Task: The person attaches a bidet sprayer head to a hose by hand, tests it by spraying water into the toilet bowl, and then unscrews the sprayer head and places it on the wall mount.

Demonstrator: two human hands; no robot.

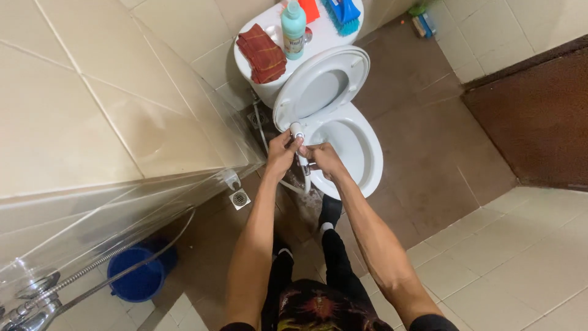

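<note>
Both hands, left hand [283, 153] and right hand [324, 160], grip bidet sprayer [298, 136].

even indoor light, soft glare on the wall tiles [92, 116], wide-angle bending at the edges.

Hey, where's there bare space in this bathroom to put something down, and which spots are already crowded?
Bare brown floor lies between the toilet bowl and the dark doorway, and the pale tiles on the right are free. The cistern top is crowded: red cloth, teal bottle, blue brush.
</note>
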